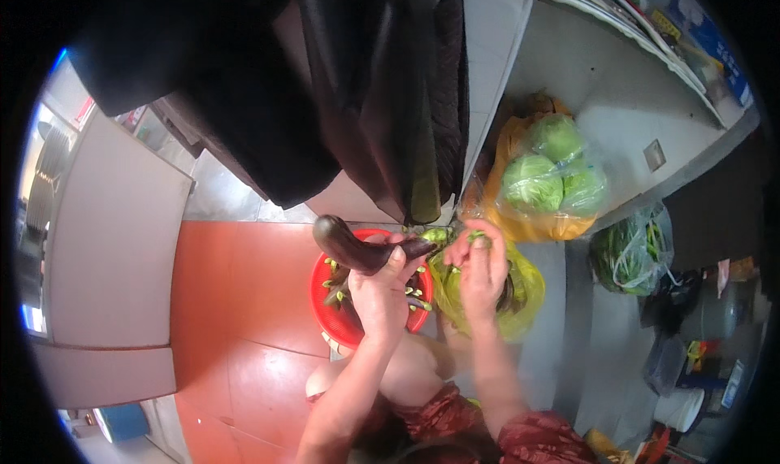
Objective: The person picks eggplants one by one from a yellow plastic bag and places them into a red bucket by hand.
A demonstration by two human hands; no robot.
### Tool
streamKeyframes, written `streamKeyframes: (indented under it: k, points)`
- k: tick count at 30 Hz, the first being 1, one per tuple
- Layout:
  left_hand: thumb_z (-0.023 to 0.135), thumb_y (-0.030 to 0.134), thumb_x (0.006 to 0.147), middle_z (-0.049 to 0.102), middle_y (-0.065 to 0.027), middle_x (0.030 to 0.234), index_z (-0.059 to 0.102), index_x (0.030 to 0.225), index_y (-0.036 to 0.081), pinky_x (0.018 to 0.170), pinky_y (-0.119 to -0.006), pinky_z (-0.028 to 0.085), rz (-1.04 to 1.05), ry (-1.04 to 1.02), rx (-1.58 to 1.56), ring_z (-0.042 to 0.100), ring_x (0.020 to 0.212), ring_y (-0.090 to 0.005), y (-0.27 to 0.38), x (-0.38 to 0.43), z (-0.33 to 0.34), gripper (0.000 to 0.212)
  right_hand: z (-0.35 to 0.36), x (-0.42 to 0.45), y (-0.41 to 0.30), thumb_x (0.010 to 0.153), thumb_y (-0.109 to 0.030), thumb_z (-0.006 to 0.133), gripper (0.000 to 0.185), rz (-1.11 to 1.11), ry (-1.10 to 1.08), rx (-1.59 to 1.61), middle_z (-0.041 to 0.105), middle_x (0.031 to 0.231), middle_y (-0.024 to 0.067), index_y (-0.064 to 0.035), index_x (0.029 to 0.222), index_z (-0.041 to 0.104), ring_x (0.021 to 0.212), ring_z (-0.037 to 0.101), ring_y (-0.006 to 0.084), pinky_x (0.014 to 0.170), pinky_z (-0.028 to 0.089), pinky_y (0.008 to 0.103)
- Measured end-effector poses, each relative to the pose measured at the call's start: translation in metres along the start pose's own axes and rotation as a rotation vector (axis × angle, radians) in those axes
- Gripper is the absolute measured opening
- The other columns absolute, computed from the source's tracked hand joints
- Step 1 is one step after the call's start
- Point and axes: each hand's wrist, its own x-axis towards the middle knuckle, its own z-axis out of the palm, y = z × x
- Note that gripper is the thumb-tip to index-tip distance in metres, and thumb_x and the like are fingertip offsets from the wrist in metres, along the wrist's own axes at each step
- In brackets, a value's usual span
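Observation:
My left hand [382, 293] grips a long dark purple eggplant [353, 249], its rounded end to the left and its green stem end to the right. My right hand [484, 269] is beside that stem end, its thumb and fingers pinched on a small green piece [477, 236]. Below my left hand stands a red plastic basket [319, 305] holding several eggplants with cut pale green ends. Under my right hand lies a yellow-green plastic bag [530, 281] with dark eggplants partly visible inside.
Cabbages in a clear bag [533, 183] lie on an orange bag [573, 227] at the right. Beyond is a bag of green vegetables [634, 250]. Dark cloth [378, 98] hangs ahead. A pale cabinet [116, 238] stands left, and a white bucket [679, 409] lower right.

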Motion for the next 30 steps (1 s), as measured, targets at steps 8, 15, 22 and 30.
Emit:
streamKeyframes:
  k: [8, 15, 22, 30]
  points:
    - [0.053, -0.002, 0.088, 0.057, -0.0071, 0.103, 0.048, 0.112, 0.008, 0.09, -0.042, 0.047, -0.115, 0.134, -0.004, 0.057, 0.101, -0.023, -0.009, 0.007, -0.014, 0.027, -0.05, 0.033, 0.055, 0.092, -0.009, 0.052, 0.022, -0.103, -0.165, -0.914, 0.058, 0.092, 0.0041, -0.0057, 0.113, 0.06, 0.081, 0.054, 0.0079, 0.076, 0.045, 0.0237]
    - [0.059, -0.012, 0.079, 0.06, -0.0054, 0.099, 0.052, 0.103, 0.005, 0.078, -0.024, 0.05, 0.129, 0.046, 0.32, 0.058, 0.091, -0.0126, -0.014, 0.004, -0.016, 0.03, -0.018, 0.008, 0.02, 0.091, -0.009, 0.05, 0.026, 0.28, -0.335, -0.661, 0.06, 0.081, 0.0019, -0.002, 0.116, 0.056, 0.073, 0.056, 0.0079, 0.067, 0.046, 0.0221]
    - [0.052, -0.016, 0.078, 0.062, -0.0079, 0.097, 0.053, 0.092, 0.003, 0.085, -0.027, 0.046, 0.408, -0.227, 0.611, 0.058, 0.094, -0.0166, -0.02, -0.004, -0.009, 0.023, -0.017, 0.01, 0.01, 0.085, -0.005, 0.051, 0.03, 0.285, -0.362, -0.488, 0.062, 0.089, 0.0062, -0.0032, 0.115, 0.054, 0.083, 0.056, 0.0116, 0.074, 0.045, 0.0258]
    - [0.058, -0.013, 0.08, 0.063, -0.0075, 0.096, 0.056, 0.101, -0.001, 0.081, -0.025, 0.049, -0.01, 0.068, 0.126, 0.06, 0.09, -0.0144, -0.012, 0.001, -0.006, 0.024, -0.026, 0.006, 0.021, 0.093, -0.005, 0.039, 0.032, 0.315, -0.255, -0.398, 0.059, 0.084, 0.0004, -0.0042, 0.121, 0.055, 0.072, 0.05, 0.0049, 0.064, 0.042, 0.0198]
